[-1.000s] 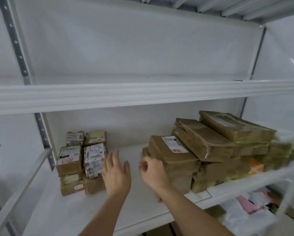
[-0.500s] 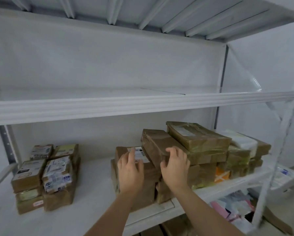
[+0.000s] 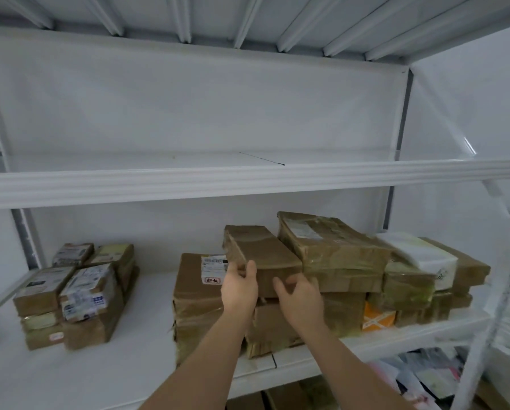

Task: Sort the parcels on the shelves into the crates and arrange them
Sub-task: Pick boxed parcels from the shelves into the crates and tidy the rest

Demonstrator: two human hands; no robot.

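Early going: left hand [image 3: 238,294] and right hand [image 3: 299,297] curl round front end of brown parcel [image 3: 262,257], shelf [image 3: 129,359] stacks mostly unsorted, crates out of view

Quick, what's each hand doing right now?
Left hand: grips the brown parcel.
Right hand: fingers curled at the same parcel's front; contact cannot be told.

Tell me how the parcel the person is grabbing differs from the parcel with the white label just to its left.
The grabbed parcel is plain brown on the faces that show; the labelled parcel carries a white sticker. The grabbed parcel is tilted, its near end held by the left hand and right hand; the labelled parcel lies flat and untouched. The grabbed one tops the middle stack, higher than the labelled one. Both are brown, taped and rectangular.
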